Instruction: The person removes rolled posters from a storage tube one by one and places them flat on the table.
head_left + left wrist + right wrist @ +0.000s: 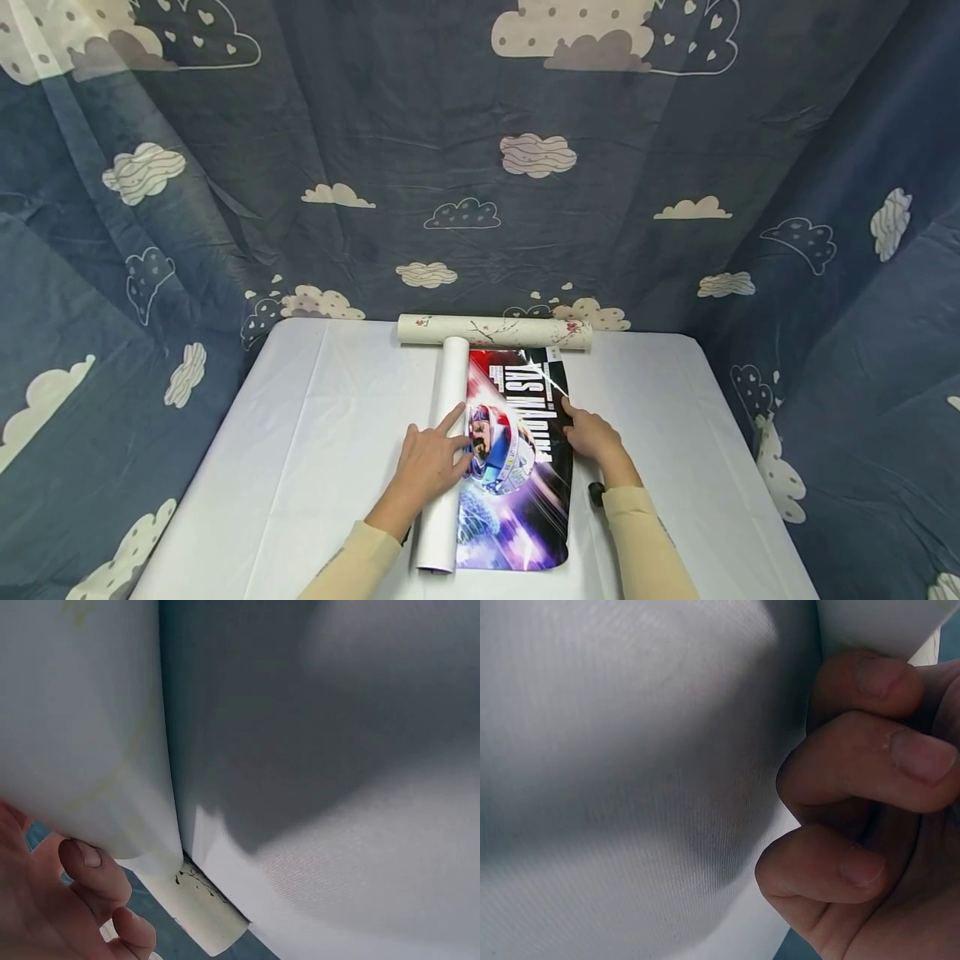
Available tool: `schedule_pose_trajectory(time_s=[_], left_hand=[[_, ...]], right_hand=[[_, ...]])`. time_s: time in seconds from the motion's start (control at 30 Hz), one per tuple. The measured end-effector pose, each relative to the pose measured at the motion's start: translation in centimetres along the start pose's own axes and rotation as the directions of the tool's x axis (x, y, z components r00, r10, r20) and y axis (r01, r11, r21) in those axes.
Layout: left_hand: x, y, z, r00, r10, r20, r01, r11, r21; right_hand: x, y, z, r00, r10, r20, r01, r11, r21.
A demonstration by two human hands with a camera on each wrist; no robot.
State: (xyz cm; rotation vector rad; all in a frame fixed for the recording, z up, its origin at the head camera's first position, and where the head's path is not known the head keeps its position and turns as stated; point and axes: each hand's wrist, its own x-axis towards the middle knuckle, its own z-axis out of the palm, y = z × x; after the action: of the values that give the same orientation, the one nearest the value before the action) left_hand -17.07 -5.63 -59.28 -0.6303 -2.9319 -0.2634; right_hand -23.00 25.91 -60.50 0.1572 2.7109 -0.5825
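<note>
A glossy poster [525, 500] with a helmeted figure and large white lettering lies partly unrolled on the table, its left part wound into a white roll [442, 525]. Across that roll my left hand [429, 458] rests with its fingers spread, the fingertips reaching onto the printed side. In the left wrist view the roll [82, 735] fills the upper left, with fingers [101, 877] beside it. My right hand [596, 437] pinches the poster's right edge. The right wrist view shows its other fingers [840, 765] curled, just below the poster's white underside [877, 626].
A cream roll [495, 331] with a printed branch and blossom pattern lies crosswise at the table's back edge, just beyond the poster. The white-covered table [337, 433] is enclosed by a dark blue curtain [420, 125] printed with clouds.
</note>
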Motion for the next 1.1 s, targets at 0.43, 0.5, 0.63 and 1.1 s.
schedule_pose_trajectory(time_s=[0.43,0.5,0.63,1.1], left_hand=[[-0.3,-0.1,-0.2,1.000,0.017,0.007,-0.018,0.999,0.039],[-0.3,-0.2,-0.3,1.000,0.011,0.008,-0.011,0.999,0.033],[-0.2,-0.3,-0.4,1.000,0.009,0.021,-0.010,1.000,0.025],[-0.5,-0.9,-0.8,0.998,0.053,-0.015,-0.052,0.997,0.052]], right_hand=[[-0.2,0.6,-0.4,1.000,0.004,0.013,-0.004,1.000,-0.004],[-0.3,0.7,-0.5,1.000,0.002,0.017,-0.002,1.000,-0.008],[-0.2,0.7,-0.7,1.000,-0.002,0.016,0.002,1.000,-0.010],[-0.1,1.0,-1.2,1.000,0.002,0.024,-0.002,1.000,-0.005]])
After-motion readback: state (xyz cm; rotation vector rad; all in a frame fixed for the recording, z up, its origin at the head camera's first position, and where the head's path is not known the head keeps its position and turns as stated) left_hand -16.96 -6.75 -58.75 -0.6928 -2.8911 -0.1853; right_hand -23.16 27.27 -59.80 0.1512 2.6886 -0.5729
